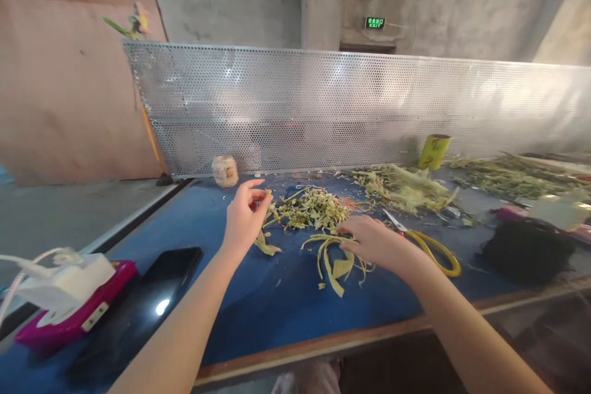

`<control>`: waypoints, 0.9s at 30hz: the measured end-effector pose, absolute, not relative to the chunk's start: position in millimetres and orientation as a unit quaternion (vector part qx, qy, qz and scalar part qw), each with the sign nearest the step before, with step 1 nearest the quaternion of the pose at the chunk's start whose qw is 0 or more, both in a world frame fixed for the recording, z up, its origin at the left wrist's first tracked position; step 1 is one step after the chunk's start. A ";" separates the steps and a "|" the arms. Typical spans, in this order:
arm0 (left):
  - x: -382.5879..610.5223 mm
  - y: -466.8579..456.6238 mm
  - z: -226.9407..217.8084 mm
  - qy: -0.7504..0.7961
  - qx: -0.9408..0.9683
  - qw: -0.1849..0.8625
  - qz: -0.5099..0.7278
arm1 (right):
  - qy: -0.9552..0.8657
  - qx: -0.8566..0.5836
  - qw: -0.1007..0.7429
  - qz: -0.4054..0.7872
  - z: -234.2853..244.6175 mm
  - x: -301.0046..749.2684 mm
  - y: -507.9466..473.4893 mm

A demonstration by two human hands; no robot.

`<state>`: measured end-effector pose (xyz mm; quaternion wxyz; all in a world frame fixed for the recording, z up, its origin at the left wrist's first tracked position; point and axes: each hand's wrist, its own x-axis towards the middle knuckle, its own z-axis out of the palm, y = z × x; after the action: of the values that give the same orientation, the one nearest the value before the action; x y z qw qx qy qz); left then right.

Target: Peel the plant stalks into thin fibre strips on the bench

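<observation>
My left hand (247, 215) is raised over the blue table, thumb and fingertips pinched on a small yellowish piece of dried plant (268, 193). A curled dried leaf (266, 246) shows just below it. My right hand (372, 241) is low over a loose bunch of yellow-green plant strips (335, 265), its fingers bent and thumb apart from them; whether it touches a strip is hard to see. Between the hands, farther back, is a heap of small dried green bits (316, 208). Scissors with yellow handles (434, 252) lie just right of my right hand.
A black phone (152, 295) and a magenta power strip (76, 311) with white plugs lie at left. A whitish roll (225, 171), larger dried plant piles (401, 188) and a yellow-green can (434, 151) stand along a perforated metal screen (286, 104). A black bundle (526, 249) is at right.
</observation>
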<state>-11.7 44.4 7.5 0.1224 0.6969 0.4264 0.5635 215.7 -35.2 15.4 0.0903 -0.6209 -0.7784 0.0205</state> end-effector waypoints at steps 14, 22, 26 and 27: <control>-28.6 55.0 3.6 0.431 0.780 -0.059 0.450 | -0.833 -0.521 0.130 -0.135 -10.3 145.8 43.6; -25.7 57.2 -3.2 0.431 0.820 -0.144 0.349 | -0.863 -0.476 0.134 -0.106 -21.3 128.4 57.7; -19.2 54.5 -2.7 0.427 0.824 -0.133 0.347 | -0.862 -0.462 0.190 -0.089 -16.9 130.1 57.4; -18.0 53.3 -1.6 0.427 0.820 -0.120 0.361 | -0.854 -0.462 0.229 -0.073 -14.5 132.4 56.5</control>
<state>-18.0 53.3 -1.6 -0.1198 0.8204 0.4270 0.3610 132.4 56.5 -14.5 0.2288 -0.4622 -0.8536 -0.0728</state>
